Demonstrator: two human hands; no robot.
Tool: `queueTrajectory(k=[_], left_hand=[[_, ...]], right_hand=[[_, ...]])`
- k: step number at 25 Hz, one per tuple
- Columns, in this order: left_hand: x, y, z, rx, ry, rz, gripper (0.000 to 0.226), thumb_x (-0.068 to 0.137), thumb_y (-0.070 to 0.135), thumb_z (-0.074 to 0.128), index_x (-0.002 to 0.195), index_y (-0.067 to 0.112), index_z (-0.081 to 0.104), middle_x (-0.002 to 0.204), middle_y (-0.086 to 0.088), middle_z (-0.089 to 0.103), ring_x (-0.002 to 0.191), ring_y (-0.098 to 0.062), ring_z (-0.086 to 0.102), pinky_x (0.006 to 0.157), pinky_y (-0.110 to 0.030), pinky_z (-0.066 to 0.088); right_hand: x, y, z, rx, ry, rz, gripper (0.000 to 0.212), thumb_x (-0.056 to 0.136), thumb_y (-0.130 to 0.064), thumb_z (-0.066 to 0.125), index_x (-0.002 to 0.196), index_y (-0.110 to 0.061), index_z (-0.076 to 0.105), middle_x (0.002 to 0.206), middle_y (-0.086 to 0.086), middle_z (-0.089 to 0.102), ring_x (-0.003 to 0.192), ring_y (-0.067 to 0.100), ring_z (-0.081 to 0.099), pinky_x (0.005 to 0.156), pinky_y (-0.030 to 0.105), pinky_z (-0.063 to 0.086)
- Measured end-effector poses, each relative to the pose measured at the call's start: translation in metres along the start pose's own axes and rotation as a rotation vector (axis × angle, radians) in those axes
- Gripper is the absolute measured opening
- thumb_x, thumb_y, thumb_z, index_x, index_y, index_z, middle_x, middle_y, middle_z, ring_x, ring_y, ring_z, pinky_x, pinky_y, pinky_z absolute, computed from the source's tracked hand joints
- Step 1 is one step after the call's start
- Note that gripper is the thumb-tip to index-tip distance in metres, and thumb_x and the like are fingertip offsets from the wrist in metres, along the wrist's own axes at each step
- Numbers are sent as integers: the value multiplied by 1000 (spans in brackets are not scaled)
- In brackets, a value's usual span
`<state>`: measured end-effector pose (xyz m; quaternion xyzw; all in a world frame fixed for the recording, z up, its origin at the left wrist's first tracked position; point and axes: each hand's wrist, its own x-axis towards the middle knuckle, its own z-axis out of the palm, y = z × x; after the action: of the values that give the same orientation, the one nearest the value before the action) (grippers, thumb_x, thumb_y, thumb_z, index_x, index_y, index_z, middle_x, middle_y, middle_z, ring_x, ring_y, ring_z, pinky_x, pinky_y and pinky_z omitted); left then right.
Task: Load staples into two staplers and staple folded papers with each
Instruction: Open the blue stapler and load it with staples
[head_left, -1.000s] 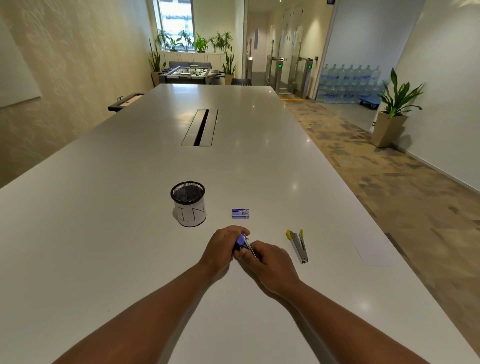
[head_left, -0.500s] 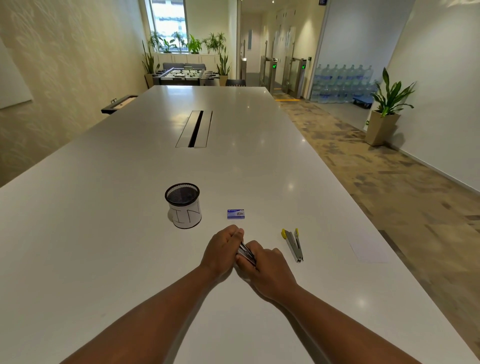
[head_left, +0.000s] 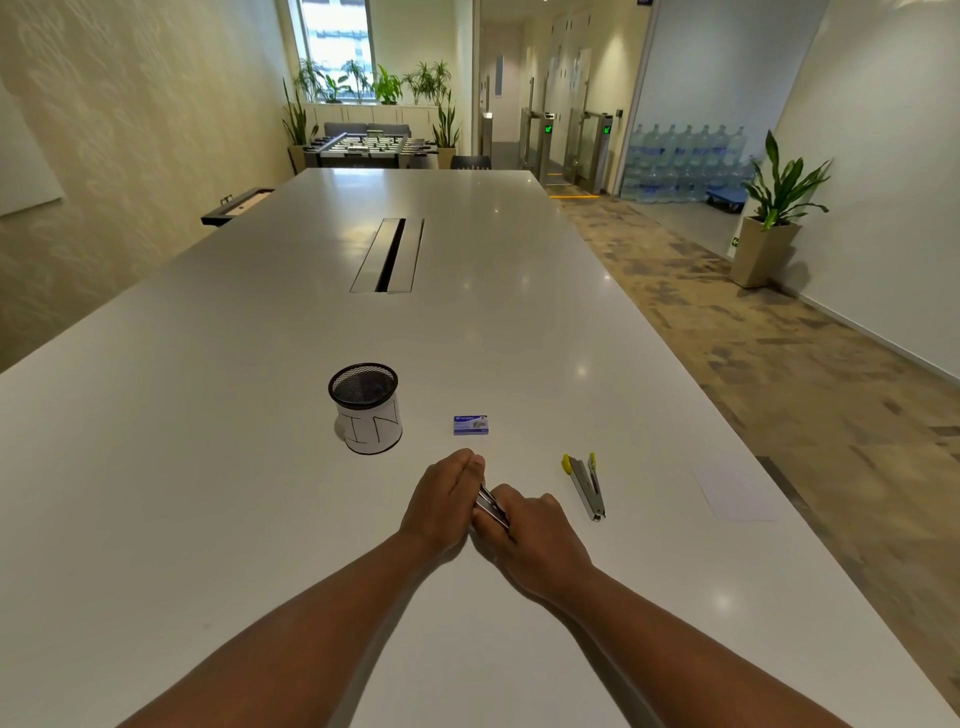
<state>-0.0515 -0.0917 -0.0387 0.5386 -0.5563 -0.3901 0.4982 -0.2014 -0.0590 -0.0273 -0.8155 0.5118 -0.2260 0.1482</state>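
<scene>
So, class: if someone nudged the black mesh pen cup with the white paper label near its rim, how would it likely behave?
The black mesh pen cup with the white paper label is probably light, since its wire mesh is see-through. Standing upright and tall for its base, it might tip if pushed high. On the glossy white table a low push would likely slide it; once toppled, its round wall could roll.

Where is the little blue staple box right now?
The small blue staple box lies on the white table, between the black mesh cup and the open yellow-handled stapler, just beyond the hands.
</scene>
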Motion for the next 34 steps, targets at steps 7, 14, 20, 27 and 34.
queueTrajectory(k=[7, 14, 20, 27, 34], left_hand=[[-7, 16, -4, 4, -13, 8, 42, 97, 41, 46, 73, 6, 53, 64, -5, 53, 62, -19, 48, 63, -45, 43], [-7, 17, -4, 22, 2, -40, 53, 101, 48, 46, 70, 7, 59, 60, -2, 59, 59, -16, 54, 63, -36, 44], [-2, 16, -3, 219, 19, 27, 47, 101, 30, 56, 56, 19, 45, 51, 8, 49, 51, -11, 45, 56, -37, 42], [-2, 13, -2, 253, 37, 77, 46, 102, 24, 54, 61, 5, 44, 54, -1, 46, 51, -11, 40, 52, -34, 38], [-2, 12, -3, 253, 39, 80, 46, 102, 24, 54, 60, 7, 43, 53, 0, 46, 50, -10, 39, 51, -31, 36]], right_hand=[[0, -2, -1, 21, 9, 26, 44, 101, -56, 32, 88, -19, 51, 67, -2, 61, 60, 26, 52, 76, 41, 44], [-2, -3, -1, -31, 43, 19, 45, 99, -57, 31, 86, -19, 51, 63, -3, 57, 56, 25, 49, 74, 40, 44], [-4, -6, -3, -4, 34, 16, 40, 98, -52, 30, 83, -19, 46, 60, -6, 47, 56, 26, 47, 75, 43, 45], [-3, -6, -3, 1, 14, 24, 44, 97, -55, 28, 81, -18, 45, 57, -6, 45, 55, 27, 45, 76, 43, 45], [-4, -7, -5, 16, 13, 20, 43, 97, -56, 27, 80, -20, 41, 56, -7, 43, 57, 28, 44, 76, 42, 44]])
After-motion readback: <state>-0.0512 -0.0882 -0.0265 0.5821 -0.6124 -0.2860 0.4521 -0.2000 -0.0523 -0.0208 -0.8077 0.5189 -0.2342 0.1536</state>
